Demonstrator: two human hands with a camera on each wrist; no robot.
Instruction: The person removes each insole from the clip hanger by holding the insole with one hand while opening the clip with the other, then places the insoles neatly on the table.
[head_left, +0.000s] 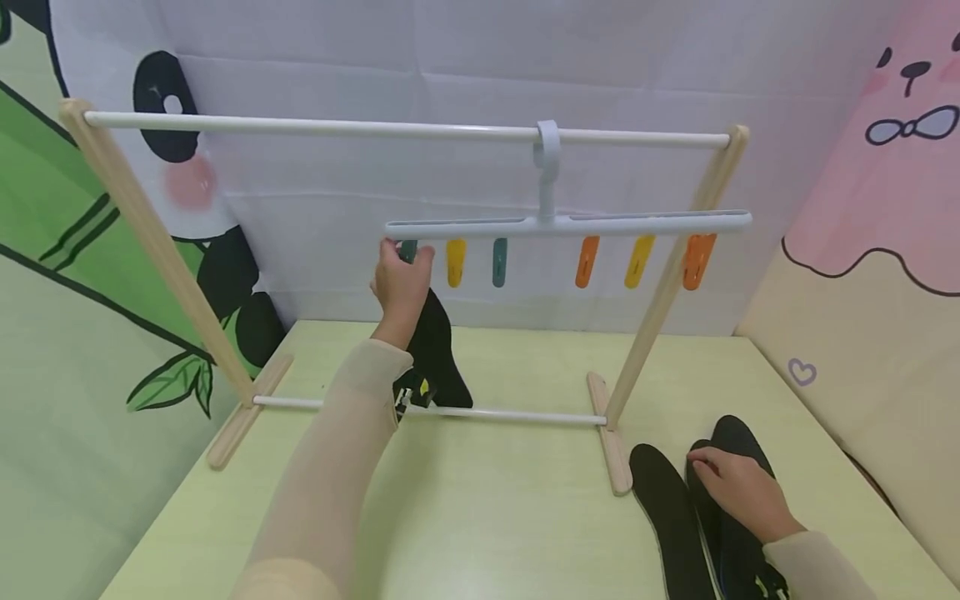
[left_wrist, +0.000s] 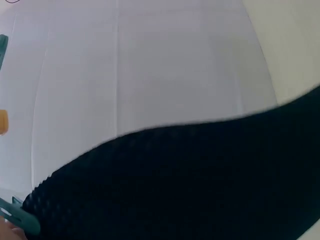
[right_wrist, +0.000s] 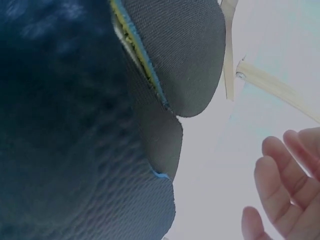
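My left hand (head_left: 402,283) pinches a green clip (head_left: 408,251) at the left end of a white clip hanger (head_left: 468,228). From that clip a black shoe insole (head_left: 444,354) hangs down; in the left wrist view the clip's jaws sit at the tip of the insole (left_wrist: 190,180). My right hand (head_left: 742,492), fingers loosely bent, is over several black insoles (head_left: 663,508) lying at the table's right. In the right wrist view its fingers (right_wrist: 282,185) hold nothing, with the dimpled insoles (right_wrist: 180,55) beside them.
The hanger hooks over the white top bar (head_left: 322,127) of a wooden rack (head_left: 153,242). More clips hang along it: yellow (head_left: 455,262), green (head_left: 499,262) and orange (head_left: 587,261). A lower bar (head_left: 517,415) crosses above the pale table (head_left: 480,500). Printed cloth walls stand behind and beside.
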